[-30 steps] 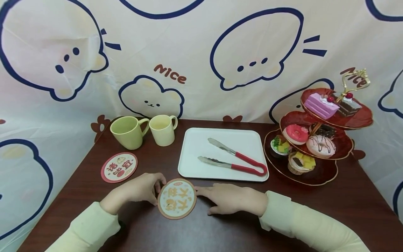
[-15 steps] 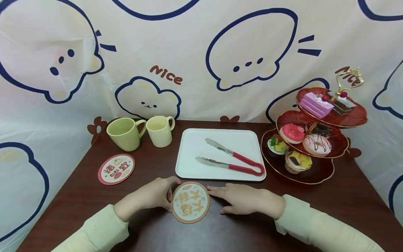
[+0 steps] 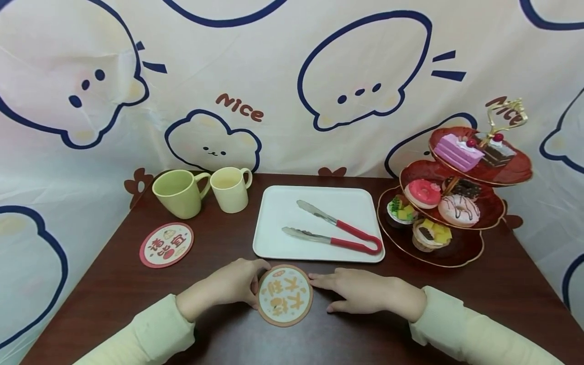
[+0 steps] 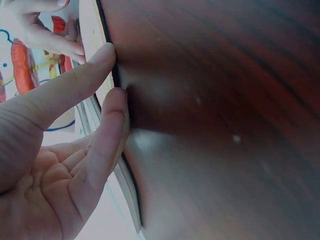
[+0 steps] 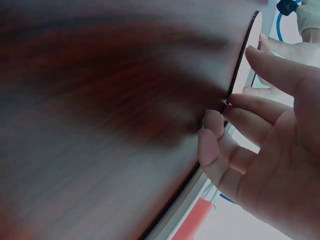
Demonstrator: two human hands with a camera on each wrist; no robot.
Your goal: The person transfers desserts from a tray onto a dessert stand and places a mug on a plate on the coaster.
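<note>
A round coaster [image 3: 285, 295] with an orange rim and yellow lettering lies flat on the dark wooden table. My left hand [image 3: 230, 284] holds its left edge, thumb and index finger curled against the rim. At the opposite edge, the straight index fingertip of my right hand [image 3: 371, 291] touches the rim, with the thumb spread apart lower down. In the right wrist view the right hand [image 5: 270, 130] rests low over the table, its fingertips by the coaster's edge. A second round coaster [image 3: 166, 245], red-rimmed with red lettering, lies to the left.
Behind the hands sits a white tray [image 3: 274, 203] with red-handled tongs [image 3: 356, 231] on it. A green mug [image 3: 178, 195] and a paler yellow mug [image 3: 229, 192] stand at back left. At the right rises a red tiered stand [image 3: 515, 170] bearing cakes, donuts and cupcakes.
The orange-rimmed coaster has slid to the right across the table, with both hands moving along beside it. The tray, mugs and red-rimmed coaster keep their places; the view has shifted slightly.
</note>
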